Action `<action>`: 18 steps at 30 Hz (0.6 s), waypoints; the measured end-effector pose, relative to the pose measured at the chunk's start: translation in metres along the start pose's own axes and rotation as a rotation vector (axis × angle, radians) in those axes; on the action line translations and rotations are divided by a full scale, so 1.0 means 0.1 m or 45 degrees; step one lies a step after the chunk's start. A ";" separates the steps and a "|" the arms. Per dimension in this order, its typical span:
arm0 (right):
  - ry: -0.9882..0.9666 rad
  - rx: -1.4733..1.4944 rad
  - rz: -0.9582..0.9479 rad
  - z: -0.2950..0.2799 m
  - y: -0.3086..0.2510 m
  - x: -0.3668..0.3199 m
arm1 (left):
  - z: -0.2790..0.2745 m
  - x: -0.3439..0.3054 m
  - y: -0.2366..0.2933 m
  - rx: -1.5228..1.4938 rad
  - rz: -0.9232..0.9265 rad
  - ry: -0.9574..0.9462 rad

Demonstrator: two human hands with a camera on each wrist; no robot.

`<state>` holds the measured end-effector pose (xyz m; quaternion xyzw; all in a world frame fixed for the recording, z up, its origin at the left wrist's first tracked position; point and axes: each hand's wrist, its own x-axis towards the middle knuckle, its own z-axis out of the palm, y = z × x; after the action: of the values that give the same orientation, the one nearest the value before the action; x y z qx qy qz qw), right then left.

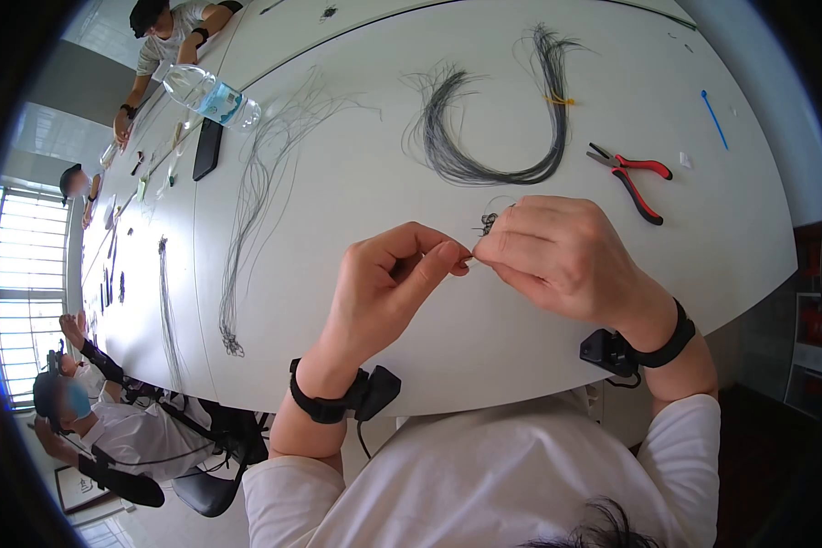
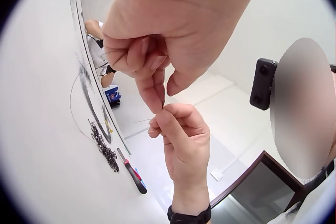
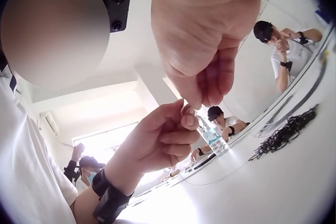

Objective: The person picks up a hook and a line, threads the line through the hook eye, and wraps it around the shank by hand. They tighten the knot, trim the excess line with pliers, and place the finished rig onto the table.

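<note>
My left hand [image 1: 384, 283] and right hand [image 1: 557, 251] meet fingertip to fingertip over the white table. Both pinch a thin dark wire [image 2: 163, 105], mostly hidden by the fingers. In the left wrist view, a fine strand trails from the left hand's fingers. Under the right hand lies a heap of small dark twisted pieces [image 2: 105, 148], partly covered in the head view. Beyond the hands is a bent bundle of grey wires [image 1: 511, 173], bound with a yellow tie [image 1: 559, 100].
Red-and-black pliers [image 1: 632, 175] lie at the right, with a blue stick [image 1: 714, 119] beyond. Loose wires [image 1: 247, 205] spread to the left, near a black phone [image 1: 207, 149] and a tipped water bottle [image 1: 212, 97]. Other people sit along the table's left side.
</note>
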<state>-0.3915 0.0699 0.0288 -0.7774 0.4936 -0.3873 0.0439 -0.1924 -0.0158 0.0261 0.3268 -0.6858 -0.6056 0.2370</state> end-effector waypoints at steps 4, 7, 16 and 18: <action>0.000 -0.056 -0.033 0.01 0.01 -0.01 | -0.05 -0.01 0.01 0.137 -0.036 -0.030; 0.058 -0.114 -0.111 0.04 0.01 -0.01 | -0.03 -0.01 0.10 0.317 -0.028 -0.021; 0.017 -0.073 -0.101 0.04 0.00 0.00 | -0.03 -0.01 0.12 0.448 0.119 0.005; 0.025 -0.007 -0.055 0.04 0.00 0.01 | -0.03 0.00 0.12 0.441 0.210 0.016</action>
<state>-0.3884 0.0679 0.0267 -0.7842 0.4783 -0.3944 0.0286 -0.1919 -0.0170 0.0386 0.3093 -0.8028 -0.4549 0.2301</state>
